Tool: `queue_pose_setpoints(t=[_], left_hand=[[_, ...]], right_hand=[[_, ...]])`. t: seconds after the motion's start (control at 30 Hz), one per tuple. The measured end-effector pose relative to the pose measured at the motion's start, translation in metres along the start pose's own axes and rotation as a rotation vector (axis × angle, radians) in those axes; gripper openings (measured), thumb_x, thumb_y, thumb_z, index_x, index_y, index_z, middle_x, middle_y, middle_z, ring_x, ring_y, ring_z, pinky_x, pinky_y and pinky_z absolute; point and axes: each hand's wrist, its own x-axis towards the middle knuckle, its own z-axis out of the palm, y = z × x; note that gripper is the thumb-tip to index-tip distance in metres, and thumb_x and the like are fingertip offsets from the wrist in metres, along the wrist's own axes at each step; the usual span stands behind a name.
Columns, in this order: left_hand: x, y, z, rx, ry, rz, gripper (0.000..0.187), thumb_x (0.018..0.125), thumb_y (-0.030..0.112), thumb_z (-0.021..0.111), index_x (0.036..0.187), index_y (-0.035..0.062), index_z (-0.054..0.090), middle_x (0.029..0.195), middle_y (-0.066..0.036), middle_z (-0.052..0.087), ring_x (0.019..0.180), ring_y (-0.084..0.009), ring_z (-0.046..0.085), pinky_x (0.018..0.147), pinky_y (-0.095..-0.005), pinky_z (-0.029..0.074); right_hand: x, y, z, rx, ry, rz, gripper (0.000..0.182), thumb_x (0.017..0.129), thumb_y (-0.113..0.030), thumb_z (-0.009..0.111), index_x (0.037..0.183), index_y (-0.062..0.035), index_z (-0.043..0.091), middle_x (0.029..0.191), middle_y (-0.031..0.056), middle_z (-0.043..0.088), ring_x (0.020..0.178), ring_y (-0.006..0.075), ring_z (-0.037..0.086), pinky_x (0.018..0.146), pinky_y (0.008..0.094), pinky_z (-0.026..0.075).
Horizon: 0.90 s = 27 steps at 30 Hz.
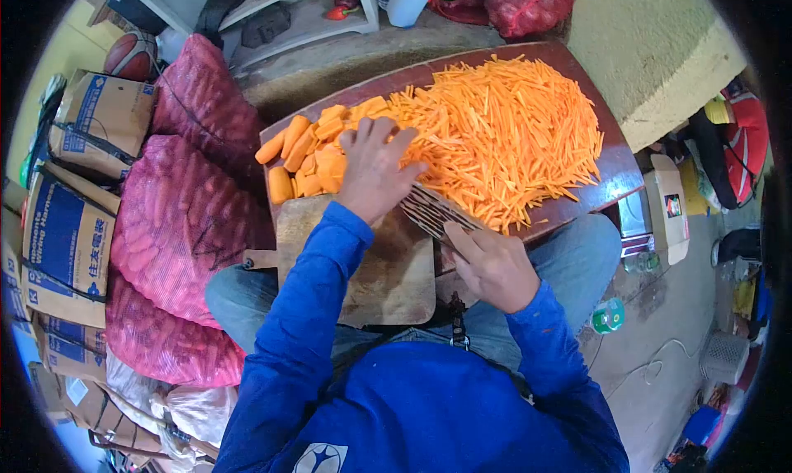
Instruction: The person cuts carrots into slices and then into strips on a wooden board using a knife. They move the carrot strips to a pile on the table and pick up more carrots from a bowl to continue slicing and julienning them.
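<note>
My left hand is over the edge of the carrot pile, fingers spread and bent, with no piece visibly gripped. Peeled carrot chunks lie just beyond and left of it. To its right is a large heap of carrot sticks. A multi-blade cutter with several parallel metal blades is gripped in my right hand; its handle is mostly hidden by my fingers. The blades slant up toward my left hand, near the sticks. Below both hands, a wooden cutting board rests across my lap.
The carrots lie on a dark wooden table. Pink mesh sacks and cardboard boxes crowd the left side. A concrete ledge rises at the upper right. On the floor to the right stands a green-marked container.
</note>
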Motion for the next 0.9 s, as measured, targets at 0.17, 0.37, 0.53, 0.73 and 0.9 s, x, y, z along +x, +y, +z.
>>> queue_pose_setpoints(t=[0.17,0.37,0.53,0.73,0.9], left_hand=[[-0.010,-0.058,-0.011,0.121,-0.006,-0.106,0.049,0.076,0.025,0.090,0.122,0.0145,0.076,0.121,-0.008,0.065,0.121,-0.0317,0.055,0.097,-0.0529,0.035],[0.000,-0.102,-0.016,0.004,-0.227,-0.184,0.060,0.076,0.022,0.089,0.133,0.0160,0.073,0.139,-0.009,0.066,0.139,-0.0353,0.051,0.112,-0.0578,0.035],[0.014,-0.106,-0.010,0.078,-0.216,-0.163,0.057,0.076,0.022,0.087,0.132,0.0197,0.074,0.140,-0.007,0.066,0.139,-0.0364,0.051,0.107,-0.0632,0.038],[0.060,-0.122,0.006,0.079,-0.394,-0.258,0.056,0.084,0.028,0.083,0.139,0.0189,0.072,0.144,-0.009,0.068,0.142,-0.0361,0.052,0.115,-0.0651,0.033],[0.086,-0.137,0.031,0.090,-0.462,-0.289,0.051,0.089,0.028,0.080,0.139,0.0213,0.072,0.137,-0.007,0.073,0.134,-0.0357,0.060,0.117,-0.0658,0.034]], right_hand=[[0.000,0.000,0.003,0.217,0.024,0.028,0.047,0.089,-0.016,0.077,0.133,-0.0035,0.067,0.094,0.0197,0.074,0.079,0.0392,0.074,0.068,0.0494,0.060],[0.001,-0.001,0.002,0.409,-0.031,0.069,0.044,0.091,-0.015,0.077,0.133,-0.0042,0.069,0.091,0.0205,0.076,0.078,0.0410,0.075,0.068,0.0498,0.061],[0.002,-0.002,0.005,0.484,-0.088,0.092,0.044,0.091,-0.014,0.075,0.133,-0.0041,0.069,0.095,0.0218,0.076,0.082,0.0421,0.075,0.072,0.0482,0.062],[0.000,0.001,0.014,0.632,-0.106,0.032,0.045,0.091,-0.013,0.075,0.135,-0.0025,0.069,0.104,0.0242,0.076,0.091,0.0419,0.076,0.080,0.0473,0.062],[0.004,-0.001,0.006,0.683,-0.211,0.130,0.042,0.092,-0.013,0.074,0.132,-0.0021,0.071,0.107,0.0231,0.077,0.096,0.0413,0.077,0.084,0.0462,0.062]])
